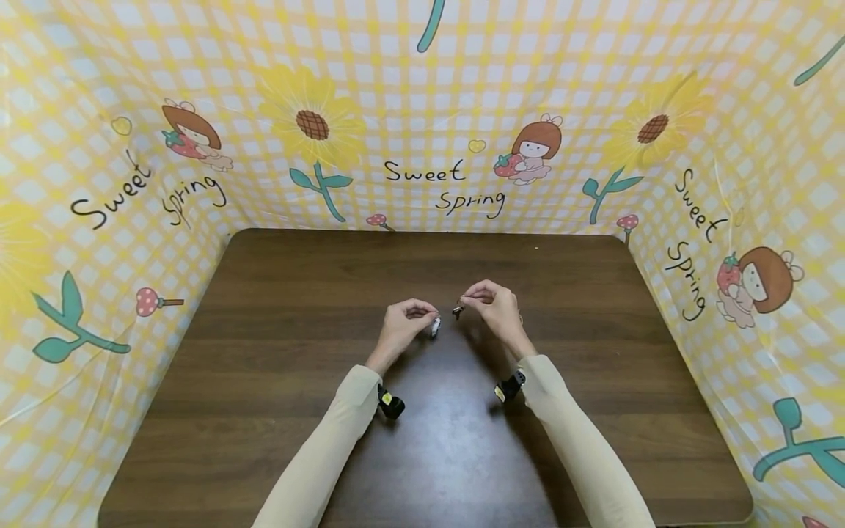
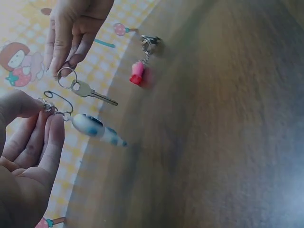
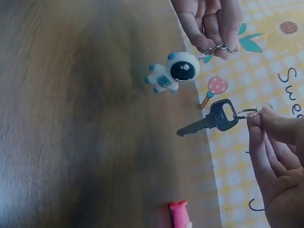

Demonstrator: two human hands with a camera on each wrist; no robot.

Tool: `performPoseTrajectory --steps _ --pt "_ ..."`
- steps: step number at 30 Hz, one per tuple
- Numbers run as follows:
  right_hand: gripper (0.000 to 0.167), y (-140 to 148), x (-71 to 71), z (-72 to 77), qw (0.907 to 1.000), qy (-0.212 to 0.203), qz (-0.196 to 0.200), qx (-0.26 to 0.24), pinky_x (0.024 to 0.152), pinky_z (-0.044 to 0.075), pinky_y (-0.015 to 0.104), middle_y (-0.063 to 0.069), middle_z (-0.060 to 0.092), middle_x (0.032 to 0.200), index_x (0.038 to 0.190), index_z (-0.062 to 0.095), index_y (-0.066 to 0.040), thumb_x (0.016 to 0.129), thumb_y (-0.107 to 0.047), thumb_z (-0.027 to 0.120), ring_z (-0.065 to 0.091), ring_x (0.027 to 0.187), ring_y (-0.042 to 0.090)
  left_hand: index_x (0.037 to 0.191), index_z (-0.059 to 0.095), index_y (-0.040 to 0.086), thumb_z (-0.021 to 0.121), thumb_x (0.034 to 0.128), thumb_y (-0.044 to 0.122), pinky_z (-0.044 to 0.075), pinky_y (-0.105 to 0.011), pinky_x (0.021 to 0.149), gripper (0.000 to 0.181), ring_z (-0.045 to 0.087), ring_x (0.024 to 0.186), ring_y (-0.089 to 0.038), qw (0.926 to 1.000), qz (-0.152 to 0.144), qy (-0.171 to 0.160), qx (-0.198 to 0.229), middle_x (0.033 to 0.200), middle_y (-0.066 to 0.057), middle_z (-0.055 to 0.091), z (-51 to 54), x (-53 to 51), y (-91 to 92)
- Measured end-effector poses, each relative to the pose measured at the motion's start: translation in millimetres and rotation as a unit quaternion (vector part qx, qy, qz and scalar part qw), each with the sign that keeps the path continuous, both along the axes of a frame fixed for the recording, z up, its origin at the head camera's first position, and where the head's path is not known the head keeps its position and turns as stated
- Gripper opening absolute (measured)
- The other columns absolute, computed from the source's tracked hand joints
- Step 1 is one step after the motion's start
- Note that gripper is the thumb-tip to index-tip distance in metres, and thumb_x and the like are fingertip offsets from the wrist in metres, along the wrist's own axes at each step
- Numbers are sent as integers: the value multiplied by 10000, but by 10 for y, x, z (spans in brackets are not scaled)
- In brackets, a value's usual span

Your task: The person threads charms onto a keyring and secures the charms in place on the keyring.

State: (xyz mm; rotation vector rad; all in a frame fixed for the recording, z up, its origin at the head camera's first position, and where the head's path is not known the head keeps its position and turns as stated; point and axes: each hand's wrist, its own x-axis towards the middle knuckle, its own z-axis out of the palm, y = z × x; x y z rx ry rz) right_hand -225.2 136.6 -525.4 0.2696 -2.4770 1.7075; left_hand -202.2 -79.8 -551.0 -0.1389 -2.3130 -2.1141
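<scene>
Above the table my left hand (image 1: 403,325) pinches the metal clasp and chain of a keychain. From it hangs a small white and blue astronaut figure (image 3: 175,71) with a dark visor, also visible in the left wrist view. Beside it my right hand (image 1: 494,304) pinches a thin metal ring (image 2: 67,77) between thumb and fingers. A single key (image 3: 219,117) dangles from that ring. The two hands are close together but apart. A pink and red charm (image 2: 137,72) with a chain and ring appears beyond the hands in the left wrist view; in the head view I cannot make it out.
A dark brown wooden table (image 1: 277,389) lies under both hands. Yellow checked cloth (image 1: 422,103) with printed flowers and figures walls its back and both sides. Black devices (image 1: 391,403) are strapped to both wrists.
</scene>
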Motion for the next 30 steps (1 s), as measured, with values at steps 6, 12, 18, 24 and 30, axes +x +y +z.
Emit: performPoseTrajectory --steps 6,12,18,24,30 --pt "50 -24 14 62 9989 -62 372 -264 785 544 207 192 772 956 1003 747 46 963 16 756 738 886 232 980 756 -79 789 916 -3 552 -180 765 104 692 802 -70 9999 34 20 109 903 -79 774 111 -1 -2" --pt "103 -45 11 88 9922 -80 1027 -705 782 549 281 329 708 993 1076 664 144 1017 61 652 679 927 482 992 768 -59 794 927 22 539 -184 769 107 694 825 -89 9998 47 12 203 918 -76 775 217 -7 0" --pt "111 -67 17 135 9914 -123 1067 -746 796 552 243 256 725 997 1092 690 107 1013 31 678 688 886 227 1006 773 -51 798 936 45 548 -188 782 121 709 849 -91 9996 5 -40 273 940 -75 783 296 -6 2" --pt "132 -68 39 180 9919 -177 1122 -566 812 547 226 207 742 1041 1117 719 58 995 9 716 702 946 267 1001 770 -65 792 937 27 554 -184 775 114 716 834 -84 9992 8 -5 397 926 -78 788 358 -10 -1" --pt "118 -76 30 168 9916 -83 1132 -613 807 541 196 257 745 1048 1083 731 80 985 14 728 706 983 427 1023 766 -79 796 942 41 574 -230 801 148 722 838 -95 9987 29 -78 499 946 -103 788 403 -8 18"
